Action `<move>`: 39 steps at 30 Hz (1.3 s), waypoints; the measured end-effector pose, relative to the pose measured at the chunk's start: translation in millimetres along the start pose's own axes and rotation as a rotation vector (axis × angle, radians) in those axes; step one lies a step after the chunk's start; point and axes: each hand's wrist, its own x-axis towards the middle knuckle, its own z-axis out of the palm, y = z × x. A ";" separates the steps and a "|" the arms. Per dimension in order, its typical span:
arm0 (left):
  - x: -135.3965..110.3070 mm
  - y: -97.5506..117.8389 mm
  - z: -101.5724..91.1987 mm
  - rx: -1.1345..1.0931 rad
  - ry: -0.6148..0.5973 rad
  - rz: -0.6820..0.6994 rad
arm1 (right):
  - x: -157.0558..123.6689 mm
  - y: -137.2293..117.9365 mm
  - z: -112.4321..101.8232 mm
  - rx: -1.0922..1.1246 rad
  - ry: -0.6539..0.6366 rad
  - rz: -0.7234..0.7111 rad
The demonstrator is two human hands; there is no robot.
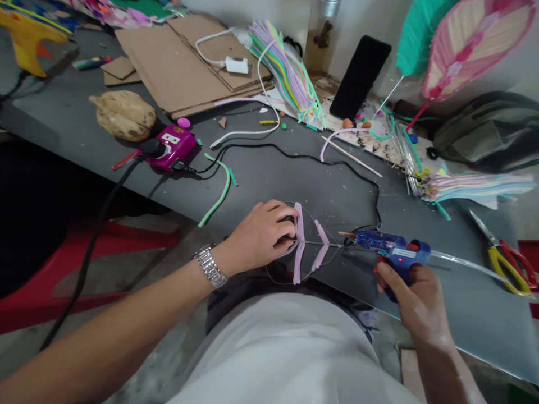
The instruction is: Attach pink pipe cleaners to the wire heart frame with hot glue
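Note:
A thin wire frame (314, 244) with several pink straw pieces (298, 224) lies at the near edge of the grey table (295, 179). My left hand (259, 233), with a metal watch on the wrist, presses down on the frame's left part, fingers curled over it. My right hand (415, 297) grips the handle of a blue glue gun (391, 249). Its nozzle points left at the wire stem by the pink pieces. A clear glue stick juts out of the gun's back to the right.
The gun's black cord (337, 164) runs to a magenta power strip (174, 147). Yellow-handled scissors (507, 261) lie at right. Bundles of pastel straws (290, 70), cardboard sheets (177, 62), a propped phone (360, 76), a coconut husk (124, 115) and straw-made leaves (471, 39) fill the far side.

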 end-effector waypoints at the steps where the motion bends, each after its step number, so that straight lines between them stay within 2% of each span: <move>1: -0.4 0.6 0.5 0.019 0.013 0.009 | -1.0 -4.4 2.5 -0.060 0.018 -0.019; 6: -2.4 3.3 3.3 0.114 0.055 0.053 | -5.5 -20.1 22.9 -0.248 0.098 -0.202; 11: -4.3 3.2 4.9 0.131 0.072 0.061 | -7.1 -13.4 39.7 -0.398 0.046 -0.522; 14: -4.8 3.1 5.1 0.125 0.077 0.059 | -7.1 -11.9 44.6 -0.480 0.036 -0.640; 19: -4.8 4.2 5.3 0.110 0.104 0.057 | -6.8 -20.9 48.1 -0.606 0.069 -0.718; 27: -5.2 5.3 6.9 0.091 0.106 0.035 | -6.3 -23.4 48.9 -0.614 0.055 -0.833; 39: -7.6 4.4 10.7 0.079 0.106 0.012 | -7.3 -27.5 49.3 -0.641 0.072 -0.878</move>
